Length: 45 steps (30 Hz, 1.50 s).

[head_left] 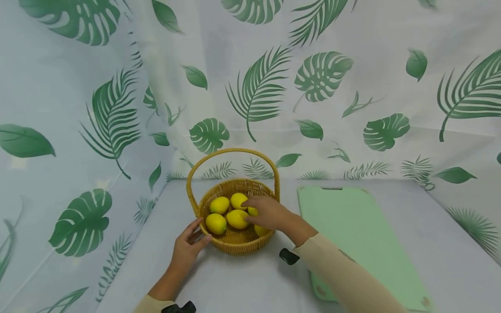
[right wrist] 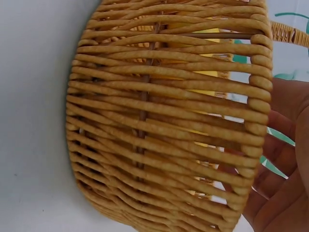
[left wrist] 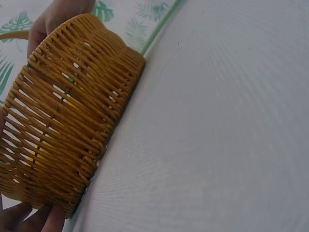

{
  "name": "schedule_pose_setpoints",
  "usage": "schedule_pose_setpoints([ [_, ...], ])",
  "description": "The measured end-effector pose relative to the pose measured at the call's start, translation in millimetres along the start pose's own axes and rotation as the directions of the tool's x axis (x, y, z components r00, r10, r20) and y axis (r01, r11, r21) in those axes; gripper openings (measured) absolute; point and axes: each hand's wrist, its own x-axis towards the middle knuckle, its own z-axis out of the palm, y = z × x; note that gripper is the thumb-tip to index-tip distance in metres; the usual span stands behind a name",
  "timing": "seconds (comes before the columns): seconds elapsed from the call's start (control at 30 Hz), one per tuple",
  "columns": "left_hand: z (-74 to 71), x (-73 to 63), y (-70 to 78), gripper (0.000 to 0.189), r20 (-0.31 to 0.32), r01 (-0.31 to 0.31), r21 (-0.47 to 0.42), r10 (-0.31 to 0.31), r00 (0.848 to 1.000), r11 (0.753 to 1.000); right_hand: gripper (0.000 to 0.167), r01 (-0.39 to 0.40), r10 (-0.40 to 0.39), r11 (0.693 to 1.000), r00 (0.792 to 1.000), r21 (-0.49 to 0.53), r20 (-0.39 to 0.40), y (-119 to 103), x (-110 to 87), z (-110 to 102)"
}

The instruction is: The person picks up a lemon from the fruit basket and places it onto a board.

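Note:
A round woven wicker basket (head_left: 238, 248) with a tall arched handle holds several yellow lemons (head_left: 216, 224). At its near left side my left hand (head_left: 186, 250) grips the wall, thumb toward the front and fingers round the side; fingertips (left wrist: 54, 220) show against the weave in the left wrist view. My right hand (head_left: 270, 213) reaches over the right rim into the basket, with a lemon (head_left: 252, 211) between its fingers and thumb. Through the gaps in the weave, the right wrist view shows bits of yellow, while the basket wall hides the fingertips there.
To the right, a pale green cutting board (head_left: 352, 226) lies flat on the white table (head_left: 250, 287), partly under the right forearm. Leaf-printed white cloth (head_left: 270, 95) hangs behind the table and along its sides. Each wrist carries a small black device (head_left: 289, 256).

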Motion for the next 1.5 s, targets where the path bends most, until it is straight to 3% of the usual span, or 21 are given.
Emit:
schedule_pose_setpoints([
  [0.23,-6.2,-2.0,10.9,0.062,-0.011,0.002,0.0,-0.002,1.0,1.0,0.045,0.013,-0.013,1.0,0.998,-0.013,0.055,-8,15.0,1],
  [0.5,-0.3,-1.9,2.4,0.061,0.003,-0.015,-0.001,0.015,1.0,1.0,0.045,-0.022,0.022,1.0,0.995,-0.002,0.095,-8,11.4,6],
  [0.87,2.0,-8.7,-2.5,0.061,-0.013,0.023,0.002,-0.023,1.0,1.0,0.048,-0.06,0.061,0.998,0.991,-0.012,0.117,-6,17.9,22],
  [1.27,2.7,-3.4,3.3,0.061,-0.003,-0.012,0.0,0.012,1.0,1.0,0.048,-0.091,0.097,0.994,0.988,-0.053,0.118,-8,25.7,23],
  [1.5,2.5,-4.3,2.6,0.06,-0.01,-0.04,0.023,0.041,0.999,0.999,0.046,-0.066,0.074,0.995,0.992,-0.074,0.102,-8,31.6,32],
])
